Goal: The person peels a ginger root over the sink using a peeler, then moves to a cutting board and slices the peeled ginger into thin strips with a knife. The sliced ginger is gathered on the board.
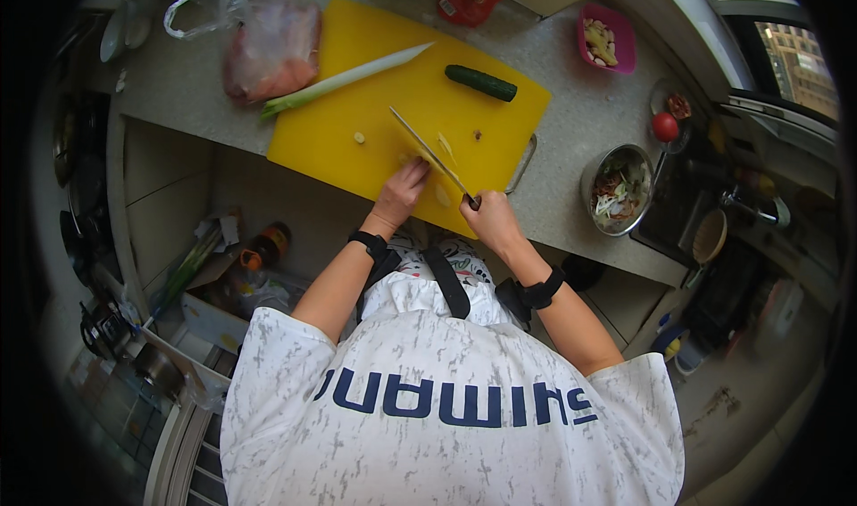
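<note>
My right hand (491,219) is closed around the handle of a kitchen knife (432,156), whose blade points up and to the left over a yellow cutting board (321,144). Beside the blade, the bent fingertips of my left hand (404,188) press down at the board; a small pale piece seems to be under them, mostly hidden. Thin yellowish slices (446,147) lie right of the blade, and a small pale piece (359,137) lies to the left. A cucumber (481,82) and a long leek or green onion (348,76) rest farther back on the board.
Bagged raw meat (273,54) sits against the board's left side. On the counter (562,151) to the right stand a pink bowl of peeled cloves (628,47), a steel bowl of scraps (619,228) and a tomato (665,127). A metal handle (525,166) sticks out by the board's right edge.
</note>
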A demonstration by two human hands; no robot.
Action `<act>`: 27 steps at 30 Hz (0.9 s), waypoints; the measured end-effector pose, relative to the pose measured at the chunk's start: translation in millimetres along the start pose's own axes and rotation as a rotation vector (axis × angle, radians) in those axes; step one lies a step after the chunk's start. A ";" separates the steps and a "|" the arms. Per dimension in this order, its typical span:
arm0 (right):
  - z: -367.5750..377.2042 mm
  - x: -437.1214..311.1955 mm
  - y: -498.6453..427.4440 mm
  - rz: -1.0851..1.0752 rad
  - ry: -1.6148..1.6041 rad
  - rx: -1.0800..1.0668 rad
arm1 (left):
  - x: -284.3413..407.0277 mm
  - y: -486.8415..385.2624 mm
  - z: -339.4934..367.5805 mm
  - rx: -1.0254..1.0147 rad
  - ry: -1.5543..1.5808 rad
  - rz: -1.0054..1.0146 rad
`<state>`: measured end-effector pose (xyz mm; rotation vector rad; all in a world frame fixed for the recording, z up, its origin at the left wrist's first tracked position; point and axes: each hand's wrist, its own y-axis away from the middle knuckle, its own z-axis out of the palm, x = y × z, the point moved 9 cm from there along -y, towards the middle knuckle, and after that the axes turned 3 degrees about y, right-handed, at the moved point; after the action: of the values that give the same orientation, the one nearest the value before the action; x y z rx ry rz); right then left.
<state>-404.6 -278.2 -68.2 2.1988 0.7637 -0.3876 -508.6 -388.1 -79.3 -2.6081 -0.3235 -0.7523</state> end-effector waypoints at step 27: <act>13.9 -9.9 0.7 -0.006 0.131 0.040 | -6.5 6.3 -8.8 -0.008 -0.014 -0.033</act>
<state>-412.3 -292.9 -72.2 2.2773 0.8394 -0.2662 -515.9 -398.3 -78.1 -2.6226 -0.3697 -0.7490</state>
